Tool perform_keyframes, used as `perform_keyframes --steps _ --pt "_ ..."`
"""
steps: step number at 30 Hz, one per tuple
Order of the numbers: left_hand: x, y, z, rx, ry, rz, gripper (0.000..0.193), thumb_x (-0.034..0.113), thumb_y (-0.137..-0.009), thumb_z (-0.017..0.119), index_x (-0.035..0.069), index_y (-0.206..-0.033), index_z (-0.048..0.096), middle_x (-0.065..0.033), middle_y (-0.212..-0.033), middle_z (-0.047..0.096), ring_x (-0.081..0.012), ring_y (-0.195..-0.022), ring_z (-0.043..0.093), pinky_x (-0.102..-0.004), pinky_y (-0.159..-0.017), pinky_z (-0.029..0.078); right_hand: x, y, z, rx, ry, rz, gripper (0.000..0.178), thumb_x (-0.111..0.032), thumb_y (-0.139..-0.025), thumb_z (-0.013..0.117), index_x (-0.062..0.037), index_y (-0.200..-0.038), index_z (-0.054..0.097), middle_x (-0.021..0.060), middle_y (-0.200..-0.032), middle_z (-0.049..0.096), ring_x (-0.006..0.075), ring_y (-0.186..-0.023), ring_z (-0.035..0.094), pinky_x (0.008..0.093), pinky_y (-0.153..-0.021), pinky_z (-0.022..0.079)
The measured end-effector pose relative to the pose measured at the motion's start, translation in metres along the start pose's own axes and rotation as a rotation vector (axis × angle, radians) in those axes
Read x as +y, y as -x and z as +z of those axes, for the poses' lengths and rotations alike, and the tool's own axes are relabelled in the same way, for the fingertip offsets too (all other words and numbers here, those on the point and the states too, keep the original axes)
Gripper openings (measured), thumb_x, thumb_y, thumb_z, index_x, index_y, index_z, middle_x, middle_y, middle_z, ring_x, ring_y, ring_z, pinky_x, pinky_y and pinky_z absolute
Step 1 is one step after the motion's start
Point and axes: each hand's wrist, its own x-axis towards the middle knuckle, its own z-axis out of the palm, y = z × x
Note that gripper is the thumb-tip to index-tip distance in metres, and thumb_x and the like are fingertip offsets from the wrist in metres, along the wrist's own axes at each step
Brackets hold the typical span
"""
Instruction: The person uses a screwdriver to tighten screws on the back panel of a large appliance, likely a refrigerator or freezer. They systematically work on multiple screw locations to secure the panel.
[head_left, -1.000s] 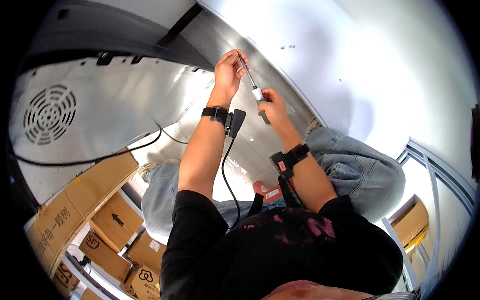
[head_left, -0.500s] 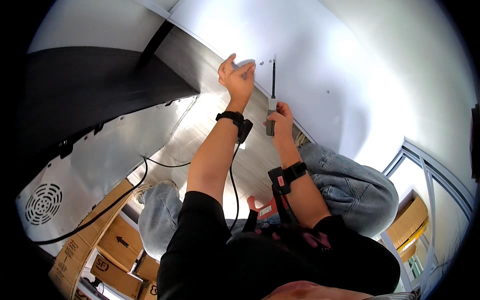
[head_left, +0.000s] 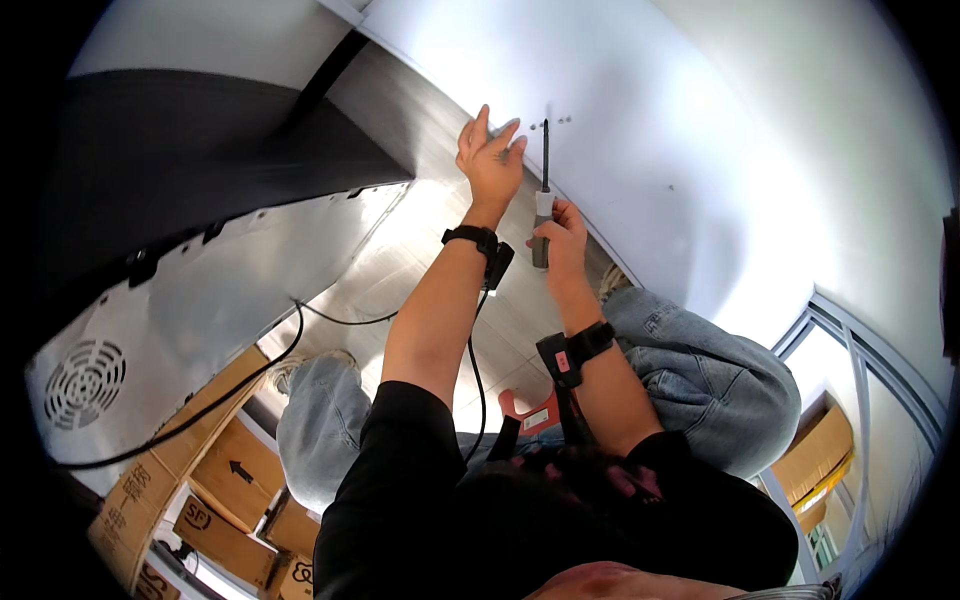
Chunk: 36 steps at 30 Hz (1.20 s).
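Note:
A screwdriver (head_left: 542,228) with a grey handle and a long dark shaft is gripped in my right hand (head_left: 566,240). Its shaft points away from me, and the tip lies in line with a short row of small screws or holes (head_left: 565,119) on the white panel (head_left: 640,140); whether it touches the panel I cannot tell. Left of the tip, at the panel's near edge, my left hand (head_left: 492,165) is raised with its fingers spread. Nothing shows between those fingers.
A metal cabinet (head_left: 200,290) with a round vent stands on the left, a black cable (head_left: 230,390) running past it. Cardboard boxes (head_left: 235,475) are stacked at the lower left. A window frame (head_left: 850,350) is on the right. My bent knees flank the wood-look floor (head_left: 410,300).
The left hand has drawn slightly right and its fingers have spread. The screwdriver tip has shifted left relative to the row of small marks. The whole view has turned a little.

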Motion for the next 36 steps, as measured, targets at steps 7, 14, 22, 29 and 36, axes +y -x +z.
perform_keyframes --steps 7,14,22,29,36 --pt "-0.018 0.012 -0.081 -0.201 0.956 -0.789 0.033 0.024 -0.100 0.035 0.005 -0.118 0.054 -0.0097 -0.102 0.064 -0.0192 -0.088 0.063 -0.0307 -0.076 0.049 0.018 0.021 0.033 -0.326 0.208 0.008 0.038 -0.002 -0.077 0.058 -0.0038 -0.116 0.055 0.0064 -0.094 0.055 0.0140 -0.075 0.057 0.0284 -0.060 0.053" --pt "-0.053 0.038 -0.147 -0.092 0.989 -0.906 0.031 0.023 -0.100 0.032 0.010 -0.121 0.052 -0.0076 -0.099 0.065 -0.0165 -0.076 0.062 -0.0272 -0.066 0.049 0.032 0.054 0.061 -0.479 0.437 0.280 0.047 -0.020 -0.084 0.058 -0.0102 -0.129 0.049 0.0060 -0.090 0.055 0.0137 -0.066 0.058 0.0276 -0.055 0.052" --pt "-0.063 0.041 -0.156 -0.008 0.976 -0.943 0.023 0.018 -0.098 0.042 0.013 -0.118 0.053 -0.0067 -0.093 0.066 -0.0166 -0.068 0.065 -0.0232 -0.052 0.050 0.052 0.048 0.062 -0.460 0.376 0.262 0.039 -0.028 -0.087 0.056 -0.0056 -0.118 0.048 0.0093 -0.090 0.058 0.0136 -0.060 0.055 0.0267 -0.046 0.043" --pt "-0.066 0.037 -0.159 -0.020 0.918 -0.905 0.025 0.017 -0.097 0.045 0.012 -0.121 0.052 -0.0079 -0.092 0.065 -0.0188 -0.071 0.066 -0.0246 -0.055 0.053 0.049 0.044 0.064 -0.488 0.355 0.283 0.032 -0.025 -0.088 0.053 -0.0077 -0.115 0.049 0.0073 -0.085 0.059 0.0125 -0.059 0.054 0.0251 -0.045 0.038" --pt "-0.063 0.035 -0.159 -0.006 0.907 -0.914 0.025 0.016 -0.096 0.046 0.011 -0.119 0.054 -0.0068 -0.090 0.065 -0.0167 -0.069 0.066 -0.0237 -0.053 0.052 0.048 0.040 0.063 -0.481 0.257 0.372 0.030 -0.025 -0.087 0.054 -0.0086 -0.112 0.051 0.0064 -0.080 0.060 0.0125 -0.055 0.052 0.0259 -0.043 0.036"
